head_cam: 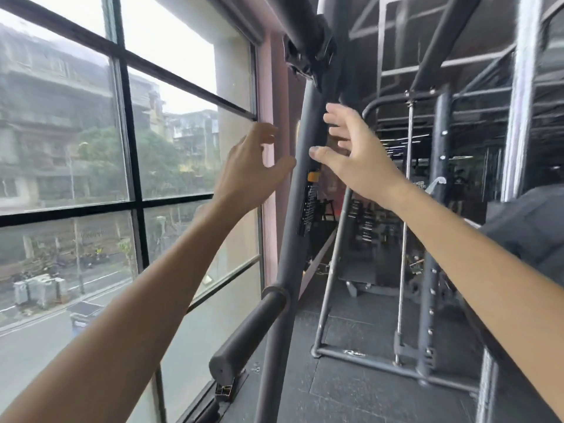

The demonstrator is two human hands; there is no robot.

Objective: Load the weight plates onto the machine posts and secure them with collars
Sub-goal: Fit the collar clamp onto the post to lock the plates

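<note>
Daylight from the window [61, 132] fills the 9 o'clock side, with a street far below. Just left of centre, toward 11 o'clock, the left hand [253, 169] is raised with fingers spread wide and holds nothing. Its thumb reaches close to the slanted grey upright [288, 254] of the machine, though blur hides whether it touches. From the upright's lower part, near 6 o'clock, a thick dark post [250, 331] juts toward the window and stands bare, with no plate or collar on it. At 1 o'clock the right hand [357, 160] mirrors the left on the other side of the upright, also wide and empty, thumb tip near the tube. Hands set either side like this look ready to steady or clasp the frame rather than to lift anything. Weight plates and collars are nowhere in view, so loading seems not yet begun. A steel rack [439, 209] stands at 3 o'clock over the rubber floor [351, 331].
</note>
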